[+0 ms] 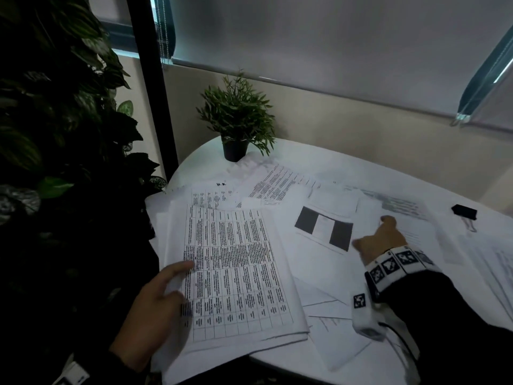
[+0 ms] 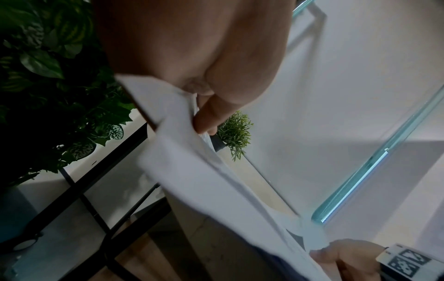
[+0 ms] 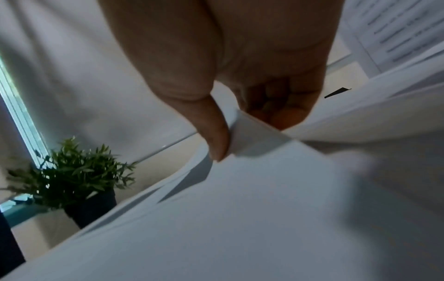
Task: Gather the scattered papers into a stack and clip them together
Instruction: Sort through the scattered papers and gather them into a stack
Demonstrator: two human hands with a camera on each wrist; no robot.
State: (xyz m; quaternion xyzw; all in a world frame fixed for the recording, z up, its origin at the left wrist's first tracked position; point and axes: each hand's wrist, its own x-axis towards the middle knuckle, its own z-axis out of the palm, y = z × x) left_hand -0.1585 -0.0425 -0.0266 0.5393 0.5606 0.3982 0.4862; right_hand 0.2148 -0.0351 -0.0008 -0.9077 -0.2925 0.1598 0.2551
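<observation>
Mostly, the stack (image 1: 236, 273) hides left hand (image 1: 151, 309) fingers (thumb shows).

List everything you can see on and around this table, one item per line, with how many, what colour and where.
Table: one, white, rounded, under the papers.
Gathered stack of papers: one, white with printed tables, near left, over the table edge.
Loose papers: several, white, spread from centre to right.
Binder clip: one, black, far right.
Small potted plant: one, green in a black pot, at the back.
Large leafy plant: dark green, left of the table.
Window blind: pale grey, behind.
Wrist bands: white with black markers.
Left hand: holds the stack's left edge.
Right hand: pinches a loose sheet's corner.
</observation>
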